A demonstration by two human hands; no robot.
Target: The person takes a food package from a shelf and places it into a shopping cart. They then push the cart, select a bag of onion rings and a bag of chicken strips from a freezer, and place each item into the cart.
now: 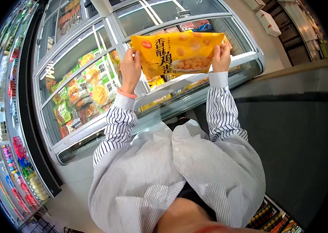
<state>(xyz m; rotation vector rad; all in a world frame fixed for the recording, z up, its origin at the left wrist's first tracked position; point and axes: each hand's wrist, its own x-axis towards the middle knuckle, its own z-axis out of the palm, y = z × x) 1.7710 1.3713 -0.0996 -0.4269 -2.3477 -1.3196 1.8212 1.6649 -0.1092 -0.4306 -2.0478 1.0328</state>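
A yellow bag of frozen popcorn chicken (179,53) is stretched out between my two hands, its printed front facing me. My left hand (130,70) pinches its left edge, and a pink band circles that wrist. At the right edge, my right hand (221,58) grips the bag with the thumb in front. The bag is held over a glass-topped chest freezer (148,93) and hides part of what lies inside. More yellow bags show below and behind it.
Green and white food bags (94,83) fill the freezer's left section under sliding glass. Stocked store shelves (12,155) run along the far left. A white box (268,23) stands at the upper right beside the tiled floor.
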